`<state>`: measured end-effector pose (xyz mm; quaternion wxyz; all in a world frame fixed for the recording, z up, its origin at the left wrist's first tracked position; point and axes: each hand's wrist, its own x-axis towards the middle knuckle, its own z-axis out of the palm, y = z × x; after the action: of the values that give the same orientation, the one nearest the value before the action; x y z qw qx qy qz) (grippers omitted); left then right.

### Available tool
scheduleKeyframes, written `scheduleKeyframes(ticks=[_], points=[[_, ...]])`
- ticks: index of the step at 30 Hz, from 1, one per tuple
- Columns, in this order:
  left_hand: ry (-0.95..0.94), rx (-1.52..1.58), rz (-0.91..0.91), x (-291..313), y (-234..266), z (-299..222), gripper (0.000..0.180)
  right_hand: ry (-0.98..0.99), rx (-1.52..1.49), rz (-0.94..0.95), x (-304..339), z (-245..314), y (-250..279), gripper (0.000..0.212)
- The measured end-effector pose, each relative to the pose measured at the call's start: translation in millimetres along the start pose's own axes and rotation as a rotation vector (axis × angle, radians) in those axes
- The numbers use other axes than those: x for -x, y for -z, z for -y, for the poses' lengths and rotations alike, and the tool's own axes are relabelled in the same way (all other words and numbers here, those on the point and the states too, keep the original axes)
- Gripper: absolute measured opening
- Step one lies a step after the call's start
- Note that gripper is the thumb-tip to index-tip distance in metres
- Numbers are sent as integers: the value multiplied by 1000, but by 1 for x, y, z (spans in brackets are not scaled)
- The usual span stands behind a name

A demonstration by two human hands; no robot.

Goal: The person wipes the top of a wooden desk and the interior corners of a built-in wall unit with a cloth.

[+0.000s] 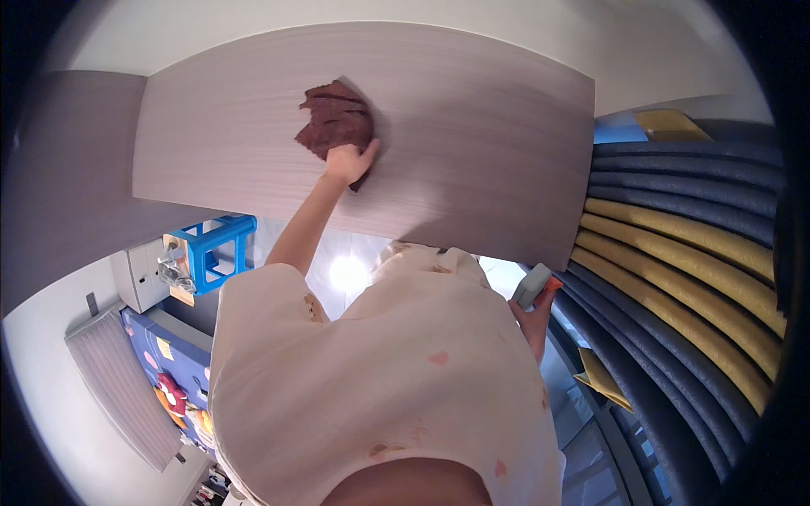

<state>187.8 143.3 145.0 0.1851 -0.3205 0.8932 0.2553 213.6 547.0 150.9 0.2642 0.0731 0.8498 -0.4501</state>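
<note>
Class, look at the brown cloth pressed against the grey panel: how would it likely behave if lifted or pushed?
The brown cloth is crumpled into folds, so it is probably floppy and light. Under the left hand it would likely slide across the smooth grey panel, bunching rather than rolling.

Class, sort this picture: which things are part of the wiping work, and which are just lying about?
In use:
left hand
brown cloth
grey wood-grain panel
right hand
grey and orange spray bottle

Lying about:
blue plastic stool
blue and yellow foam rolls
yellow padded envelope
</note>
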Motion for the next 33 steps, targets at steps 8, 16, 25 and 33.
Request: scheduleKeyframes(ticks=[8, 16, 25, 33], points=[[-390, -501, -356, -38, -13, -22, 69, -12, -1, 15, -4, 1, -10, 87], [-409, -325, -402, -31, -24, -14, 67, 100, 20, 2, -3, 14, -17, 81], [-182, -419, -188, -98, 25, -53, 61, 22, 36, 25, -8, 1, -15, 85], [-324, -494, -186, -80, 26, -45, 57, 38, 72, -25, -9, -8, -12, 88]])
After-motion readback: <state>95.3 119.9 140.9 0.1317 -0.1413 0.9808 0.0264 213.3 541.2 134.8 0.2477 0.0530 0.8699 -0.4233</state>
